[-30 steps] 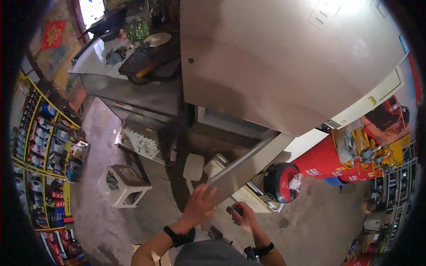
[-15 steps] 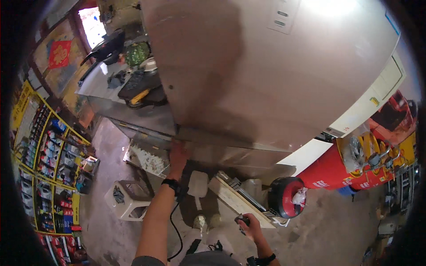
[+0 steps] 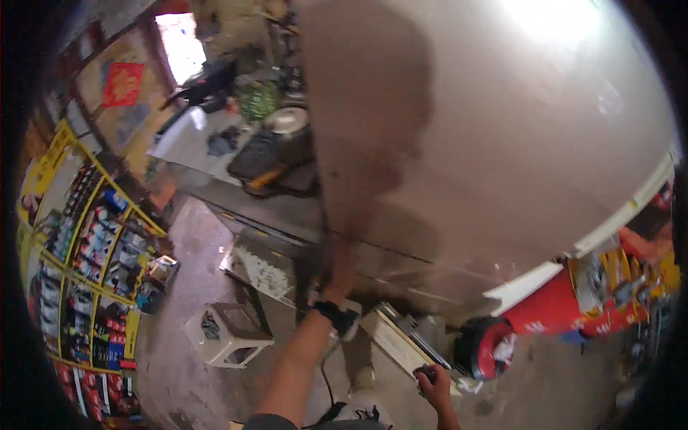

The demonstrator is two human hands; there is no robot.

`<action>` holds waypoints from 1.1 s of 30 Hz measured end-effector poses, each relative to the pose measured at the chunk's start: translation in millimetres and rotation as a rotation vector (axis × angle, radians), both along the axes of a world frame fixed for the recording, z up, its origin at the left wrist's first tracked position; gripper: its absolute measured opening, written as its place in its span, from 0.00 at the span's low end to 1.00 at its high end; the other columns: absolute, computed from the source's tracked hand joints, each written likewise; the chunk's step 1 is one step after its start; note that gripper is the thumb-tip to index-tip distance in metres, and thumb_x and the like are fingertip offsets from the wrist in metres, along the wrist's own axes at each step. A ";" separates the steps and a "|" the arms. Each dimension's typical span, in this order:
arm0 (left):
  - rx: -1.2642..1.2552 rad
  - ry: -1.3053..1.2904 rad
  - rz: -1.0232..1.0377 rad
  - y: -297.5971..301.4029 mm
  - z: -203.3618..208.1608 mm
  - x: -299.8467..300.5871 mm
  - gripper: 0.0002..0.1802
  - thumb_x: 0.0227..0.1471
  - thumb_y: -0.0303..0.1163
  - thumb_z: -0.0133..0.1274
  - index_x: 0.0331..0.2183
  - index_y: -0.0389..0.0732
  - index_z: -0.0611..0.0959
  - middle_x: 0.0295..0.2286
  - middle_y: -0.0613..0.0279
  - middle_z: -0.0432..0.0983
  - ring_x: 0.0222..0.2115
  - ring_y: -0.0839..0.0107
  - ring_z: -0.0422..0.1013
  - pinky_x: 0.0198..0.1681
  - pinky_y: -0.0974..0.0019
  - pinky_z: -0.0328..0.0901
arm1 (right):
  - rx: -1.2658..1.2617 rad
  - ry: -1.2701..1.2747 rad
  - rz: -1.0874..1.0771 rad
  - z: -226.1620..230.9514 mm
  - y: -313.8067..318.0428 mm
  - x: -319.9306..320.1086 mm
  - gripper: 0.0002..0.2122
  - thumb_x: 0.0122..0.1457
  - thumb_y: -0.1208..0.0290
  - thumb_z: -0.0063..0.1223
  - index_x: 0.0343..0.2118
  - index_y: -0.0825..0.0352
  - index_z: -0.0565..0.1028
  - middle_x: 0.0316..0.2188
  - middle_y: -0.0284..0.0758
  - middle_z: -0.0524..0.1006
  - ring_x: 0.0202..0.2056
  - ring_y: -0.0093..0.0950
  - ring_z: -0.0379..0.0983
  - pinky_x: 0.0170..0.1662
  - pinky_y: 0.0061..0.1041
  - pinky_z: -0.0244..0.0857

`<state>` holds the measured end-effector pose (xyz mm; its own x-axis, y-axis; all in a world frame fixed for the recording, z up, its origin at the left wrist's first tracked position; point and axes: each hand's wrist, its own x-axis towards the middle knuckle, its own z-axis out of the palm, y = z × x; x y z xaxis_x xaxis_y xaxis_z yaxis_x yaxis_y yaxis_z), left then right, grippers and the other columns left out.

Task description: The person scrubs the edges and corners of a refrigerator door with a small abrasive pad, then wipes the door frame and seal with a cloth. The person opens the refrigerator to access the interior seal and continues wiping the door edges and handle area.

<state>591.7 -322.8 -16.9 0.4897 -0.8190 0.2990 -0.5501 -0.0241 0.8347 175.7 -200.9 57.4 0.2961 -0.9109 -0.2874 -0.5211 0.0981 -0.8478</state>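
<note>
My left hand (image 3: 341,266), blurred, is at the lower left corner of a large brownish-grey panel (image 3: 459,165). Its fingers are too smeared to show whether they grip the edge. A dark band is on that wrist, and a thin black cord (image 3: 326,373) runs down beside the forearm. Lower right, my right hand (image 3: 437,388) is closed around a small dark object (image 3: 428,373), mostly hidden by the fingers. That hand is just beyond the end of a pale wooden board (image 3: 390,342) lying aslant on the floor.
Left of my arm stand a pale plastic stool (image 3: 226,351) and a shallow box of white bits (image 3: 261,274). A counter (image 3: 204,161) holds a watermelon (image 3: 258,100) and a black case (image 3: 261,159). Yellow-framed shelves (image 3: 79,283) line the left. Right is a red-and-black round container (image 3: 487,347).
The view has swung left, so the surroundings appear farther right. My left hand stays by the panel's lower corner, a little lower. My right hand still holds the dark object.
</note>
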 end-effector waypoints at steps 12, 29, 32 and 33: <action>0.213 1.432 -0.545 177.7 120.8 93.5 0.29 0.63 0.51 0.42 0.57 0.43 0.71 0.52 0.64 0.70 0.50 0.72 0.67 0.56 0.63 0.61 | -0.489 -0.153 0.678 89.5 -4.6 353.6 0.26 0.48 0.74 0.64 0.51 0.66 0.68 0.51 0.46 0.69 0.51 0.45 0.68 0.54 0.41 0.64; 0.146 -0.615 0.454 45.3 201.1 496.8 0.16 0.54 0.43 0.50 0.39 0.43 0.82 0.36 0.51 0.79 0.38 0.50 0.75 0.41 0.52 0.70 | -0.362 0.007 0.550 123.8 21.2 399.7 0.10 0.59 0.77 0.56 0.44 0.66 0.77 0.39 0.42 0.77 0.48 0.38 0.73 0.47 0.33 0.68; 0.223 -0.664 0.497 23.1 191.5 512.1 0.14 0.53 0.38 0.50 0.38 0.40 0.82 0.34 0.49 0.79 0.34 0.50 0.76 0.38 0.52 0.71 | -0.302 -0.088 0.502 118.1 21.9 382.5 0.11 0.59 0.76 0.57 0.45 0.66 0.76 0.43 0.42 0.77 0.47 0.37 0.74 0.46 0.35 0.69; 0.295 -0.655 0.497 18.6 193.3 520.0 0.14 0.53 0.36 0.51 0.37 0.38 0.82 0.34 0.48 0.79 0.34 0.50 0.76 0.38 0.53 0.71 | -0.281 -0.012 0.490 115.9 21.7 378.4 0.12 0.59 0.74 0.58 0.46 0.66 0.76 0.45 0.42 0.77 0.47 0.39 0.74 0.47 0.35 0.69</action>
